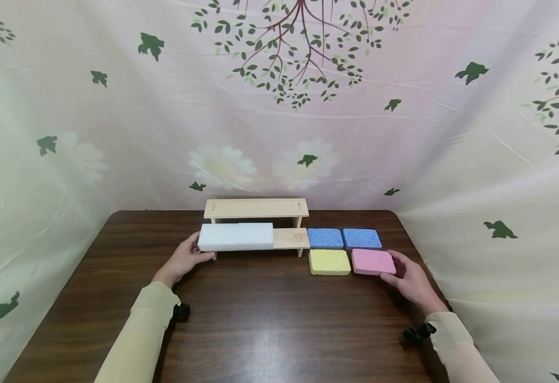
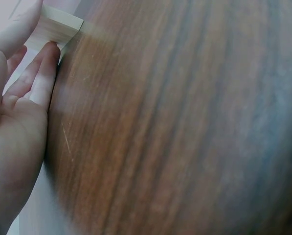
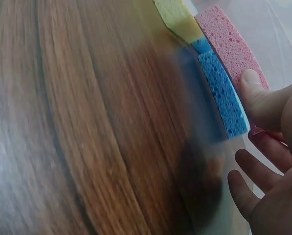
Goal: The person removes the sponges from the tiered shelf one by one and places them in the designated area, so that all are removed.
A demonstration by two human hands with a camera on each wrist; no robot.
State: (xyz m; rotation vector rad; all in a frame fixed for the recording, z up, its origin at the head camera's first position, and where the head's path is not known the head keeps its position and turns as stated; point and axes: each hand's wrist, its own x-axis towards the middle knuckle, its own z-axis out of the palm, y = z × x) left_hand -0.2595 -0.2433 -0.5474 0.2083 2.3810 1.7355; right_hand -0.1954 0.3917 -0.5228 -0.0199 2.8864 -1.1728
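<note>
Two white sponges (image 1: 255, 235) lie end to end on the lower step of a small wooden two-tier stand (image 1: 291, 238). My left hand (image 1: 183, 259) holds the left end of this white row, thumb at the front; in the left wrist view its fingertips are beside the stand's wooden end (image 2: 62, 22). With thumb and fingers, my right hand (image 1: 412, 281) pinches the right end of a pink sponge (image 1: 373, 261). In the right wrist view the pink sponge (image 3: 229, 41) sits higher than a blue sponge (image 3: 224, 95). A yellow sponge (image 1: 329, 262) lies left of the pink one.
Two blue sponges (image 1: 325, 238) lie side by side right of the stand, behind the yellow and pink ones. The stand's upper shelf (image 1: 256, 208) is at the back of the dark wooden table (image 1: 260, 319). Patterned cloth (image 1: 260, 122) hangs behind and beside the table.
</note>
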